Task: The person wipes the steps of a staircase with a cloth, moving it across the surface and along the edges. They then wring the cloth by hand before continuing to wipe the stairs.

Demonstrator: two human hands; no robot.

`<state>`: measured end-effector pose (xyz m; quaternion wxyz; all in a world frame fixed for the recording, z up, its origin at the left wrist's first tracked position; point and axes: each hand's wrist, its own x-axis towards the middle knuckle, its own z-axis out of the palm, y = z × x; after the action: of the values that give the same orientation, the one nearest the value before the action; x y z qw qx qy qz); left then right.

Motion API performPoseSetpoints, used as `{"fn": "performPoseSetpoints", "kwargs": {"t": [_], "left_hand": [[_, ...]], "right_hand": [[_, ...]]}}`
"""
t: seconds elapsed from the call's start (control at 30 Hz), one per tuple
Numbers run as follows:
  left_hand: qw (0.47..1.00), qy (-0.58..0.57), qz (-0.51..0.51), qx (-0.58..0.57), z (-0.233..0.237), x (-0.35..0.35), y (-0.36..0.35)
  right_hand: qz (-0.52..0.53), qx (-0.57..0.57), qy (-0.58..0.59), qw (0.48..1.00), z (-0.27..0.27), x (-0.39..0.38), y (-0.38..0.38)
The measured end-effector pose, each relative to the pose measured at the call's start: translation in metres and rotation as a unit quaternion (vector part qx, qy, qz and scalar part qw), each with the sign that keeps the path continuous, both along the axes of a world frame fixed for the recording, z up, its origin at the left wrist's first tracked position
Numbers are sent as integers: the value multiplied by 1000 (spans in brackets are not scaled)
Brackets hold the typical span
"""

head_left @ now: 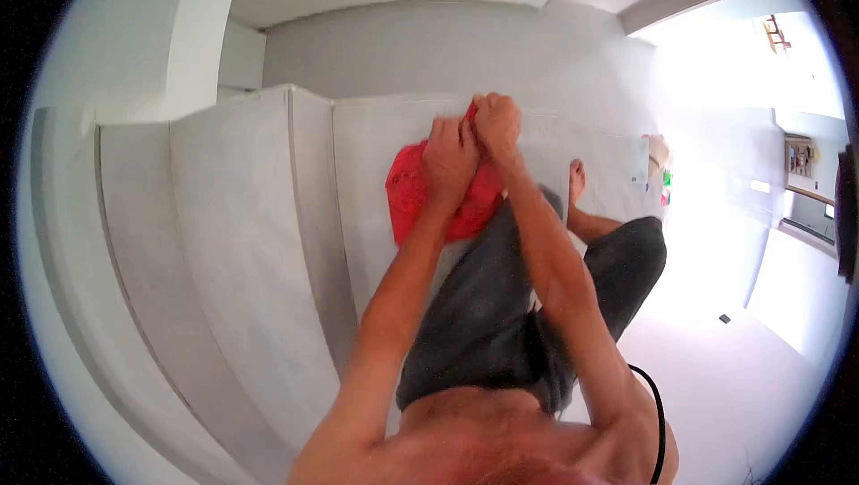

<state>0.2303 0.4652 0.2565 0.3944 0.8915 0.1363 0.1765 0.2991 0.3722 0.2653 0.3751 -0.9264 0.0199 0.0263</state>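
A crumpled red cloth lies on the pale step, beside and partly against my grey-trousered leg; what kind of piece it is, I cannot make out. My left hand is closed on its upper part, fingers bent and pointing away from me. Just to the right and slightly farther off, my right hand pinches a small bunched bit of the same red fabric. The two hands nearly touch, and they hide the middle of the cloth.
More pale steps rise on the left, with a wall beyond. My bare foot rests to the right. Farther right are a pale bag-like item with something green near it and a small dark object on a bright surface.
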Motion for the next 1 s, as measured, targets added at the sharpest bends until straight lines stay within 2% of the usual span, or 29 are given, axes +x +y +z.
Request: {"fn": "performPoseSetpoints", "kwargs": {"t": [0.07,0.13,0.17,0.27,0.3,0.4,0.43,0.53,0.57,0.67,0.77,0.87,0.97,1.0], "left_hand": [[1000,-4,0,-4,5,-1,-1],[999,-17,3,-33,-4,-3,-4],[999,-39,0,-28,-6,-4,-5],[999,-21,4,-40,0,-3,-4],[1000,-15,5,-26,3,1,-2],[1000,-8,3,-15,13,3,-2],[999,-23,6,-28,6,2,-3],[999,-14,1,-36,4,-7,-6],[999,-9,1,-31,7,-2,-3],[1000,1,3,-18,9,-3,-3],[999,-6,2,-37,-6,-4,-7],[998,27,7,-50,-1,-4,-4],[998,21,24,-48,7,-4,-3],[998,27,22,-50,3,-6,-3]], "right_hand": [[1,-7,14,1000,8,-12,-3],[14,-48,0,999,-8,-44,-11],[8,-16,-16,1000,-19,-42,-15],[-28,-42,-1,999,-15,-2,-1],[73,-183,42,979,-5,5,1],[173,-249,41,952,-13,-16,-12],[30,-62,-21,997,-10,-42,-10],[50,-63,-40,996,-6,-24,-9],[6,-55,-28,998,-21,-7,-3],[18,-31,-49,998,-1,-14,-1],[68,-149,0,986,-13,-47,-14],[92,-204,64,973,2,-10,-3],[63,-147,50,986,0,-2,3],[83,-167,43,981,-5,-11,0]]}}
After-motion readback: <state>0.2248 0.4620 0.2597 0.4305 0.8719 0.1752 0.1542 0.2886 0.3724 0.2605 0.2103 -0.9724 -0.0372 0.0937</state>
